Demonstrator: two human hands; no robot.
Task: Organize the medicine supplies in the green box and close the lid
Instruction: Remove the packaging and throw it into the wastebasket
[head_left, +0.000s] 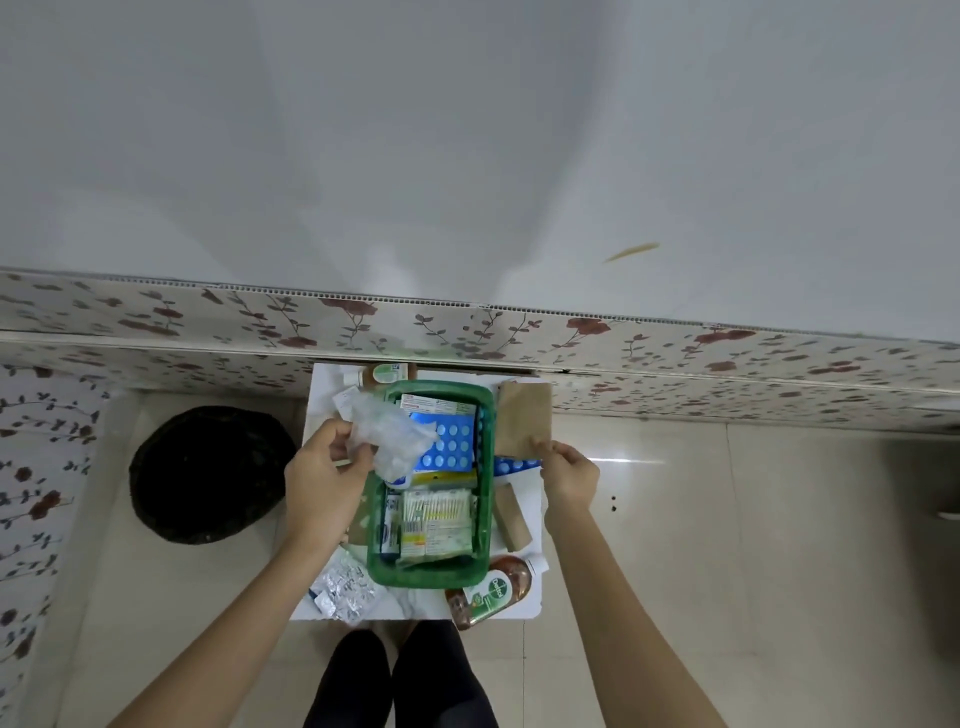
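Observation:
A green box (485, 499) stands open on a small white table (322, 395), holding a blue blister sheet (454, 441), a pack of cotton swabs (439, 506) and several medicine cartons. My left hand (322, 478) grips a clear plastic bag (389, 431) over the box's left rim. My right hand (569, 473) pinches the lower corner of a brown paper packet (522, 423) lying right of the box. No lid can be made out.
Right of the box lie a blue strip (514, 464) and a tan roll (511, 517). A brown antiseptic bottle (493, 590) lies at the front right, silver blister strips (345, 592) at the front left, small bottles (387, 373) at the back. A black mat (208, 475) covers the floor left.

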